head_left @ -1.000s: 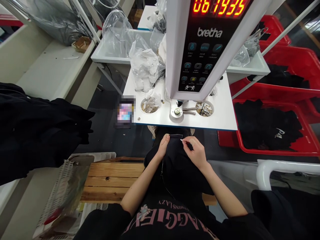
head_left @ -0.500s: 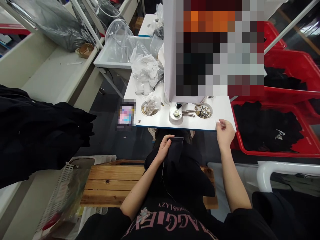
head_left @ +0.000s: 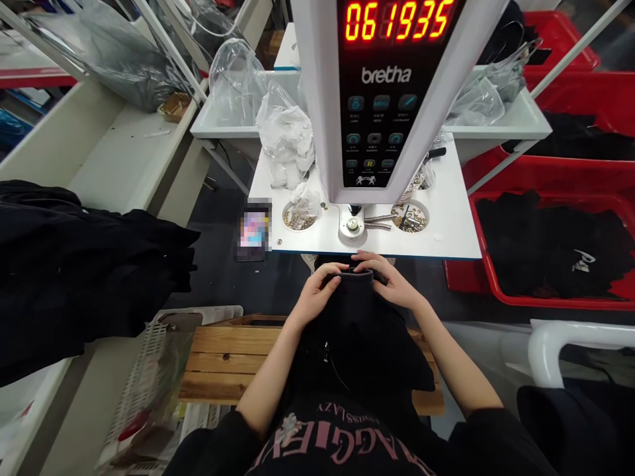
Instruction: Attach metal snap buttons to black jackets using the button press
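Note:
A black garment (head_left: 354, 311) lies over my lap, its hemmed edge held up just below the front of the machine table (head_left: 317, 243). My left hand (head_left: 317, 291) pinches the left end of that edge between thumb and fingers. On the other end, my right hand (head_left: 389, 281) grips the cloth, its fingers curled over the opening. Above both hands stands a white machine (head_left: 322, 119) with a lit red number display (head_left: 397, 23). Its small round lower die (head_left: 352, 226) is bare.
Small metal parts fill a left round well (head_left: 300, 217) and a right round well (head_left: 411, 217) in the table. Plastic bags (head_left: 285, 132) sit at the back left. Red bins (head_left: 555, 297) with black cloth stand right; dark garments (head_left: 89, 271) hang over the left trough.
My right hand has left the table's right front corner and come to the garment's edge beside my left hand. A small white piece now lies near that corner. The view has shifted slightly.

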A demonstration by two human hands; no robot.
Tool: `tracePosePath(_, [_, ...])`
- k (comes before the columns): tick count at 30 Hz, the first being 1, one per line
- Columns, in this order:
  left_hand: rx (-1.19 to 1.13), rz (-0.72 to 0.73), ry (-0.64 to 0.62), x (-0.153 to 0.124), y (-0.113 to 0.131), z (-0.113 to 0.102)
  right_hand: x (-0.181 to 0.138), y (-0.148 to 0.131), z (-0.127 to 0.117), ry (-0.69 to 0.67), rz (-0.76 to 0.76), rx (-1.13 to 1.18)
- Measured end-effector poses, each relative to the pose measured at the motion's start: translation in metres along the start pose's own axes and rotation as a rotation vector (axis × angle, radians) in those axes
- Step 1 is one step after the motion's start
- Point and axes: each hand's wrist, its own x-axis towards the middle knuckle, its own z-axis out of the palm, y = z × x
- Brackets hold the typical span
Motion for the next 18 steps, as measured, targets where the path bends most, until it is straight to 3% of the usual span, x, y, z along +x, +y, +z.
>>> tracePosePath(5, [-0.127,-0.094,0.153,0.013,0.007,-0.019,0.004,-0.003,-0.014,0.076,0.207,0.107])
tracePosePath(8, [-0.150,-0.114,0.163,0.031,0.007,-0.022,0.010,-0.008,-0.019,0.177,0.309,0.120])
tracePosePath(14, [0.068,-0.010,0.080,0.072,0.021,-0.019,0.038,-0.005,-0.026,0.340,0.397,0.225])
tracePosePath(18, [0.266,-0.002,0.063,0.084,0.031,-0.016,0.053,0.000,-0.026,0.365,0.356,0.116])
